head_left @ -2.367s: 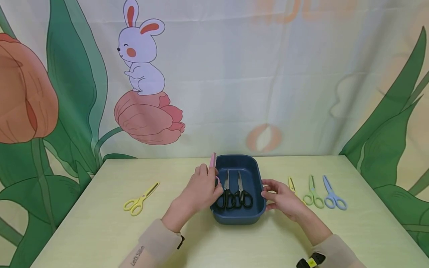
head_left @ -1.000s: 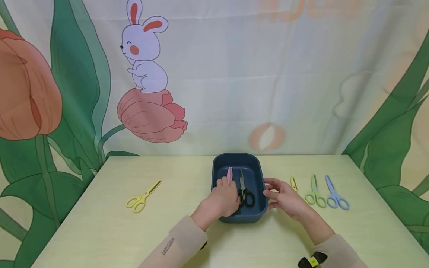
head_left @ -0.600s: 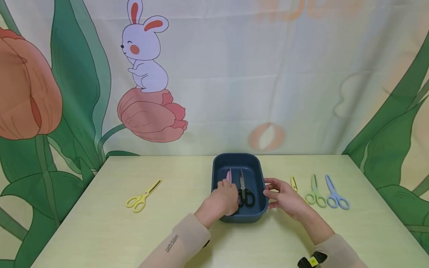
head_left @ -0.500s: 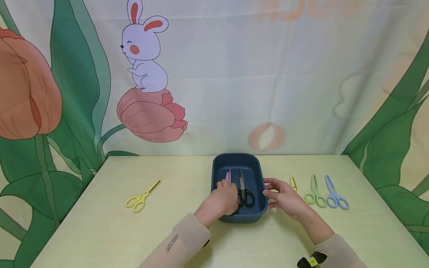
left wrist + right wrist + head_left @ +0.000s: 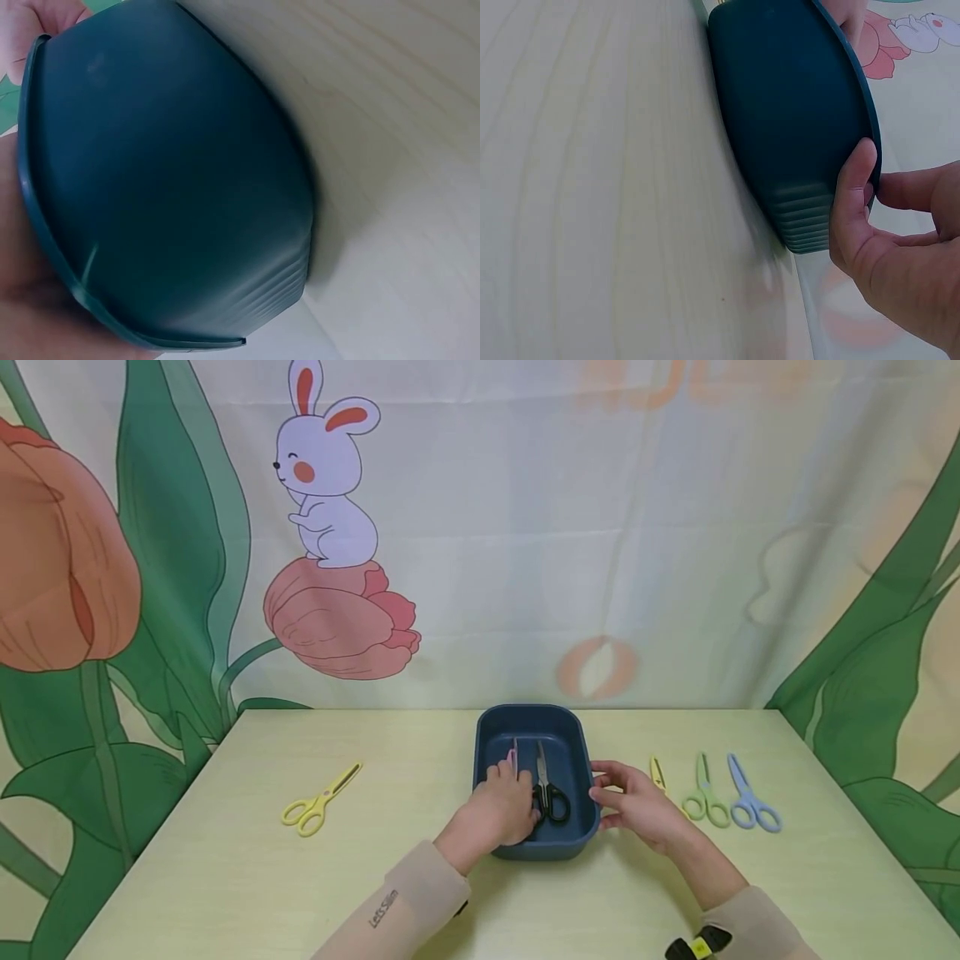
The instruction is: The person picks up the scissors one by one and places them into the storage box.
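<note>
A dark blue rectangular box (image 5: pixel 530 713) stands on the table. My left hand (image 5: pixel 498 803) reaches over its left side with the fingers down inside, holding pink scissors (image 5: pixel 512 755); their handles are hidden under the hand. Beside them lie black-handled scissors (image 5: pixel 551 802), blades pointing away. A second metal blade tip shows close to the pink one, mostly covered by the hand. My right hand (image 5: pixel 632 802) holds the box's right rim; in the right wrist view, thumb and finger pinch the rim. The left wrist view shows mainly the box's outer wall (image 5: pixel 165 172).
Yellow scissors (image 5: pixel 321 798) lie at the left of the table (image 5: pixel 225 877). Right of the box are another yellow pair (image 5: pixel 657 772), partly behind the right hand, green scissors (image 5: pixel 704 793) and blue scissors (image 5: pixel 750 795). A printed curtain (image 5: pixel 495 560) hangs behind the table.
The left hand has carried the pink scissors from the box's left rim down into the box, over one black-handled pair. The right hand stays at the right rim.
</note>
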### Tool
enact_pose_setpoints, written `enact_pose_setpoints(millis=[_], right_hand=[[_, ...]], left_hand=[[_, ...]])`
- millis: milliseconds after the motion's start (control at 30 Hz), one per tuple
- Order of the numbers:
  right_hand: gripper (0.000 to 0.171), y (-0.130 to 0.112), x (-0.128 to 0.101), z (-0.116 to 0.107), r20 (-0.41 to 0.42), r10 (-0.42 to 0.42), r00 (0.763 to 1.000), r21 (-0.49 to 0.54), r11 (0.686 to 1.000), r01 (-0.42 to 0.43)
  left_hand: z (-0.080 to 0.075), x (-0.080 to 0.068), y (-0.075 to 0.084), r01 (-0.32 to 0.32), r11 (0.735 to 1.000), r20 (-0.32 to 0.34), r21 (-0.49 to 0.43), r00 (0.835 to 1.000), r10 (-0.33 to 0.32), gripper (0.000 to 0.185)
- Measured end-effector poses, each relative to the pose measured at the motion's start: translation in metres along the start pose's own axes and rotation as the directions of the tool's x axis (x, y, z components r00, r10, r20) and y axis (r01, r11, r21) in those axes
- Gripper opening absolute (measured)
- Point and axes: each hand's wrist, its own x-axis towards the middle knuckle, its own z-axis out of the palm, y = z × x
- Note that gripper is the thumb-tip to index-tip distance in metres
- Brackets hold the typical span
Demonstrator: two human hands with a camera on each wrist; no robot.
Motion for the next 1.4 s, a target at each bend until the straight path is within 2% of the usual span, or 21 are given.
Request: enact_pose_setpoints(millis=[167, 367, 533, 733, 933, 1200, 1333, 1400], right_hand=[[0.049, 0.000, 0.000, 0.000, 0.002, -0.003, 1.000, -0.001, 1.000, 0.003], [0.049, -0.001, -0.001, -0.001, 0.001, -0.005, 1.000, -0.003, 1.000, 0.005], [0.050, 0.000, -0.001, -0.001, 0.007, -0.004, 1.000, -0.002, 1.000, 0.004], [0.050, 0.002, 0.000, -0.001, 0.008, 0.002, 1.000, -0.003, 1.000, -0.002], [0.049, 0.002, 0.000, -0.001, 0.002, -0.003, 1.000, -0.003, 1.000, 0.003], [0.049, 0.002, 0.001, -0.001, 0.001, -0.004, 1.000, -0.002, 1.000, 0.004], [0.049, 0.003, 0.001, -0.001, 0.003, -0.003, 1.000, -0.008, 1.000, 0.003], [0.049, 0.004, 0.002, -0.001, 0.001, -0.001, 1.000, -0.007, 1.000, 0.001]], left_hand=[[-0.003, -0.002, -0.003, -0.033, 0.999, -0.005, -0.020, 0.999, 0.033, 0.054], [-0.004, -0.003, -0.012, -0.115, 0.992, -0.041, -0.042, 0.993, 0.113, 0.050], [-0.007, -0.008, -0.021, -0.187, 0.980, -0.106, -0.074, 0.978, 0.178, 0.038], [-0.010, -0.018, -0.031, -0.247, 0.964, -0.192, -0.096, 0.955, 0.226, 0.025], [-0.010, -0.025, -0.043, -0.264, 0.960, -0.244, -0.095, 0.941, 0.235, 0.028], [-0.008, -0.033, -0.060, -0.301, 0.935, -0.298, -0.187, 0.924, 0.238, 0.026], [-0.008, -0.036, -0.066, -0.315, 0.920, -0.308, -0.233, 0.921, 0.238, 0.029], [-0.009, -0.038, -0.069, -0.305, 0.922, -0.309, -0.239, 0.924, 0.225, 0.031]])
